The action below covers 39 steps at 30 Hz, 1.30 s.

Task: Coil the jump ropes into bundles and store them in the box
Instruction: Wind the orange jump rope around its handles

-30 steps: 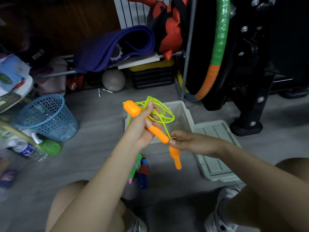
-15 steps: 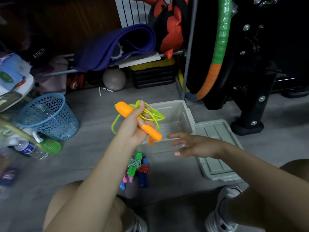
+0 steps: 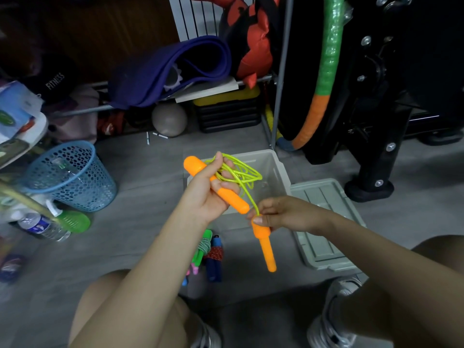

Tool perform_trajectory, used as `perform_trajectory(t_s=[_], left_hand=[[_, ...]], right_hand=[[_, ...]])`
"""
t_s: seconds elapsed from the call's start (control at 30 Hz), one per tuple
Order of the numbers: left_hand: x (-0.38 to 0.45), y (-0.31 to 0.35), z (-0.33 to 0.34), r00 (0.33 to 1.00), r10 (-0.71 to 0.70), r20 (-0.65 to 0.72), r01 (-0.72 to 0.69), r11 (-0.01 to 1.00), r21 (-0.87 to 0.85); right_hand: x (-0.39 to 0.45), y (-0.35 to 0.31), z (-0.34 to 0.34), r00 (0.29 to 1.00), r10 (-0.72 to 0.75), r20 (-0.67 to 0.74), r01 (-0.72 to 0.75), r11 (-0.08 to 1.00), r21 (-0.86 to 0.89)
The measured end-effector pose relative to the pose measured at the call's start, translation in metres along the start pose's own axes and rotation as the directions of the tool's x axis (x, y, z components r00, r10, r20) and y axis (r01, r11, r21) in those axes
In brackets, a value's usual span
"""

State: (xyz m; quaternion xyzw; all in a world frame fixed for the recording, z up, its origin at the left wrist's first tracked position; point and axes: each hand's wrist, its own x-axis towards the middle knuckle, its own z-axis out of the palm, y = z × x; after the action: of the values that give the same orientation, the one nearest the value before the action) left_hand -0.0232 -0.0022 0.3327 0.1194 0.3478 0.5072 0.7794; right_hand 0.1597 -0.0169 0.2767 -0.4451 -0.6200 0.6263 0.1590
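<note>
Head view: person seated on grey floor. Left hand (image 3: 211,189) grips one smooth orange plastic handle (image 3: 218,189) together with loose loops of thin yellow-green cord (image 3: 238,172), fingers curled round both, held above the open pale grey plastic box (image 3: 278,172). Right hand (image 3: 281,214) pinches the top of the second orange handle (image 3: 265,244), which hangs downward just below the first.

Step, as judged: coiling, near its end; bundle not yet secured or stored. Next move likely calls for bringing the hanging handle alongside the first, binding the loops, then lowering into the box. Two bundled ropes (image 3: 209,254) lie on the floor near the box; grey lid (image 3: 324,222) beside it.
</note>
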Motion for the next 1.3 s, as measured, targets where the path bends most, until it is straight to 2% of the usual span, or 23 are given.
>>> perform_trajectory(t_s=[0.1, 0.2, 0.27, 0.37, 0.47, 0.57, 0.67, 0.73, 0.83, 1.03, 1.3], left_hand=[[0.005, 0.005, -0.005, 0.996, 0.075, -0.054, -0.073, 0.997, 0.039], [0.011, 0.009, -0.014, 0.982, 0.140, -0.128, -0.100, 0.954, 0.282], [0.015, 0.006, -0.020, 0.973, 0.139, -0.184, -0.039, 0.884, 0.465], [0.016, -0.007, -0.022, 0.970, 0.066, -0.235, 0.098, 0.778, 0.621], [0.014, -0.022, -0.021, 0.970, 0.031, -0.242, 0.161, 0.661, 0.733], [0.012, -0.029, -0.021, 0.976, -0.068, -0.206, 0.197, 0.679, 0.707], [0.006, -0.030, -0.014, 0.971, -0.230, -0.061, 0.218, 0.758, 0.614], [0.004, -0.033, -0.013, 0.958, -0.288, 0.006, 0.220, 0.746, 0.628], [0.004, -0.036, -0.014, 0.944, -0.328, 0.027, 0.216, 0.680, 0.701], [0.003, -0.041, -0.011, 0.936, -0.350, 0.049, 0.223, 0.692, 0.687], [0.000, -0.043, -0.010, 0.911, -0.410, 0.046, 0.232, 0.600, 0.766]], right_hand=[[-0.006, -0.004, 0.001, 0.998, 0.046, 0.036, -0.045, 0.999, -0.019], [-0.011, -0.012, -0.003, 0.999, 0.037, 0.005, -0.037, 0.999, -0.007], [-0.014, -0.018, -0.007, 0.996, 0.019, -0.089, -0.013, 0.998, 0.069], [-0.015, -0.022, -0.014, 0.970, 0.023, -0.240, 0.029, 0.977, 0.212], [-0.016, -0.024, -0.017, 0.962, 0.051, -0.268, 0.030, 0.958, 0.286], [-0.014, -0.024, -0.015, 0.953, 0.064, -0.296, 0.028, 0.954, 0.297], [-0.012, -0.024, -0.011, 0.931, 0.044, -0.363, 0.063, 0.959, 0.277], [-0.012, -0.024, -0.009, 0.921, 0.032, -0.388, 0.082, 0.958, 0.273], [-0.010, -0.022, -0.005, 0.923, 0.018, -0.384, 0.098, 0.954, 0.282], [-0.009, -0.020, 0.000, 0.931, 0.035, -0.363, 0.110, 0.922, 0.371], [-0.009, -0.018, 0.006, 0.967, 0.020, -0.255, 0.107, 0.874, 0.473]])
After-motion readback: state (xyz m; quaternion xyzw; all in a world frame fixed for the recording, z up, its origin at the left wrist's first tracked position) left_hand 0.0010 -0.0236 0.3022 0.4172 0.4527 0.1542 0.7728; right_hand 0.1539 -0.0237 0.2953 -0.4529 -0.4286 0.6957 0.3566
